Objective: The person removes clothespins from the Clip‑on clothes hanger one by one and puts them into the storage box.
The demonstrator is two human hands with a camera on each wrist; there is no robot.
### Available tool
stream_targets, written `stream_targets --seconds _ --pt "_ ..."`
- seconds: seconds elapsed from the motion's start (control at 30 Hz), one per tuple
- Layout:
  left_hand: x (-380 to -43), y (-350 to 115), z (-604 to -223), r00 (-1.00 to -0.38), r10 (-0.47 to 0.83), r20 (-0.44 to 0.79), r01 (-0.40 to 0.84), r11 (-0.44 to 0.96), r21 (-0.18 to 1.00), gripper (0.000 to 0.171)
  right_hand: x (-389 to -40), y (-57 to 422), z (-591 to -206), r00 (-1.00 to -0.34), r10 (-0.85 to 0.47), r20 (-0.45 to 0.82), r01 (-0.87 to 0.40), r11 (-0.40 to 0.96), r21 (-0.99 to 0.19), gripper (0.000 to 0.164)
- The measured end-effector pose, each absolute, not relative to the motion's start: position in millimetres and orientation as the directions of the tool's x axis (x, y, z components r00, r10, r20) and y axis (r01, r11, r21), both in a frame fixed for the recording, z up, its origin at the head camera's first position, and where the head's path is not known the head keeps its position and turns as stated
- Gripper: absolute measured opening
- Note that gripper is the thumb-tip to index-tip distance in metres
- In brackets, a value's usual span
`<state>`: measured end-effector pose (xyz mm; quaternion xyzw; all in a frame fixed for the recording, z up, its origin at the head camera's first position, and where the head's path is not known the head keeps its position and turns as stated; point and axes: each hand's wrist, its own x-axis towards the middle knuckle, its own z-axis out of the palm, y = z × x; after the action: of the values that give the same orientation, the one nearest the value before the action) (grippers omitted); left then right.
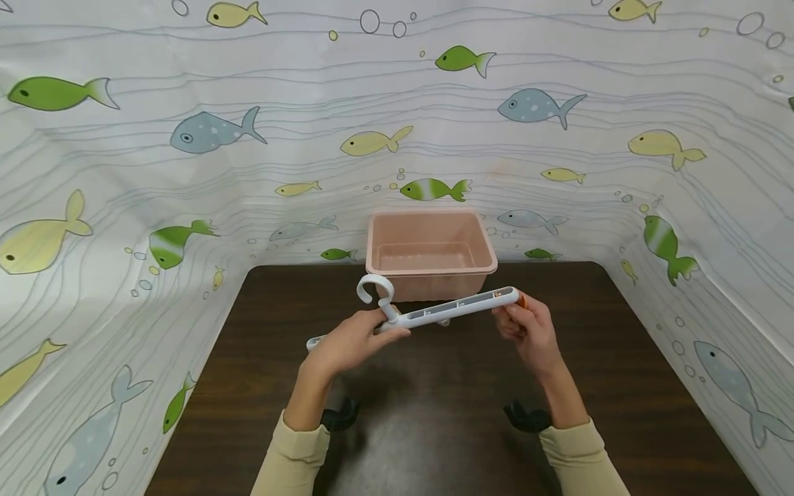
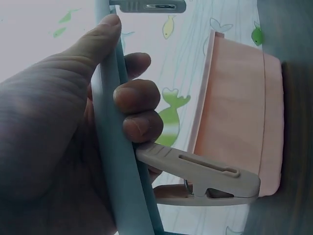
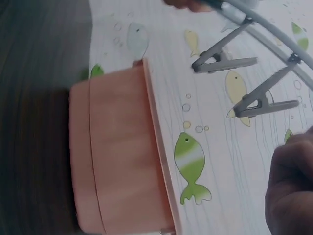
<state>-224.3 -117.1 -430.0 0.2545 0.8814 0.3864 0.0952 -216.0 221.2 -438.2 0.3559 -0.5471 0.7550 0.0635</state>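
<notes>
A white clip hanger (image 1: 459,307) with a curved hook (image 1: 375,281) is held up over the table, its right side higher. My left hand (image 1: 350,342) grips its bar just left of the hook, thumb along the bar (image 2: 108,88) in the left wrist view. Beside those fingers hangs a beige clip (image 2: 205,171). Two grey clips (image 3: 222,61) hang from the bar in the right wrist view. At the bar's right end my right hand (image 1: 527,331), fingers curled, pinches a small orange-brown clip (image 1: 522,301), mostly hidden by the fingers.
A pink plastic basin (image 1: 431,284) stands at the table's back edge, behind the hanger. The dark wooden table (image 1: 428,413) meets a white sheet printed with fish (image 1: 310,83) at the back and sides. Dark wrist straps (image 1: 527,417) show near both cuffs.
</notes>
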Motion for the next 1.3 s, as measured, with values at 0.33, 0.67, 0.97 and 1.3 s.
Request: stream_targets --seconds 0.33,0.67,0.97,1.3 --pt "-216 -107 -428 -0.885 0.465 0.024 0.399 0.731 0.554 0.023 -208 213 -433 -0.779 -0.162 0.606 -0.501 -0.421 -0.756 0.03" --pt "-201 -94 -419 -0.888 0.453 0.083 0.44 0.782 0.44 0.031 -206 201 -439 -0.607 0.247 0.756 -0.774 0.032 -0.632 0.006" --pt "-197 -92 -419 -0.889 0.456 0.038 0.419 0.78 0.465 0.032 -224 202 -447 -0.171 0.177 0.969 -0.782 0.573 -0.243 0.04" --pt "-200 -96 -419 -0.887 0.458 0.057 0.425 0.763 0.486 0.032 -235 205 -457 -0.205 0.14 0.969 -0.752 0.61 -0.248 0.051"
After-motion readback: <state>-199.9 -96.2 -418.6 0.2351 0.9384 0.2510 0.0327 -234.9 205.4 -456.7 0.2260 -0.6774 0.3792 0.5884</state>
